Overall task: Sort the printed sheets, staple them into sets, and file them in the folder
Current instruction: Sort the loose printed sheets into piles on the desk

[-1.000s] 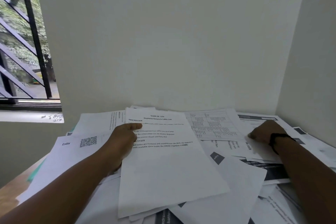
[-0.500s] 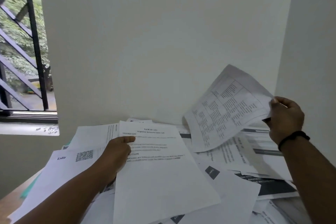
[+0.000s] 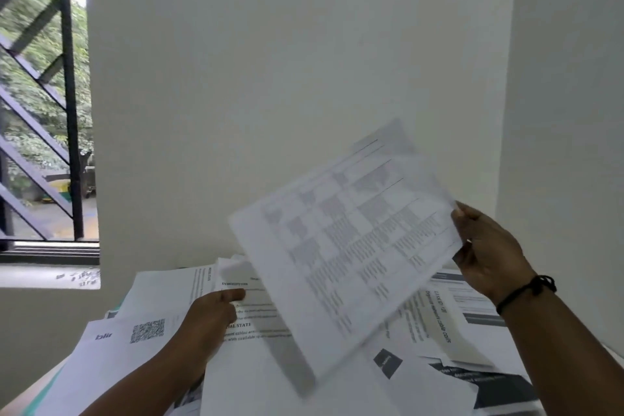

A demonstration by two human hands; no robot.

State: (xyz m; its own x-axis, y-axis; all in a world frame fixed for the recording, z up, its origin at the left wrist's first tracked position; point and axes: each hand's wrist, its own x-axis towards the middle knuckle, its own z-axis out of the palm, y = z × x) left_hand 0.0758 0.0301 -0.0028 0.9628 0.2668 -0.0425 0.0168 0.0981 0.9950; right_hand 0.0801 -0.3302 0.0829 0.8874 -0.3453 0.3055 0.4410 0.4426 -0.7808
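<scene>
The right hand (image 3: 486,252) is raised above the heap of printed sheets (image 3: 435,392) and pinches one table-printed sheet (image 3: 344,246) by its right edge, thumb on the near face and the other fingers curled behind it, so the hand is clamped on the paper. That sheet hangs in the air, tilted, its lower corner dipping toward the heap and casting a grey shadow on the pages beneath; its print is blurred and unreadable. A black cord bracelet (image 3: 526,292) circles the right wrist.

The left hand (image 3: 216,314) lies on the heap, left of the lifted sheet. Its thumb presses flat on top of a text sheet (image 3: 250,365) headed with a line ending in "STATE", and the fingers are tucked out of sight below the page edge, so it seems to grip that page, though how tightly cannot be told.

Left of that hand, a page with a QR code (image 3: 147,330) and the word "blir" lies flat on the heap. Right of the lifted sheet, pages with dark header bands (image 3: 496,382) overlap one another. The heap covers a desk, of which only a wooden corner (image 3: 20,398) shows at the lower left, against a pale wall (image 3: 287,61). A barred window (image 3: 44,105) stands left of the heap.
</scene>
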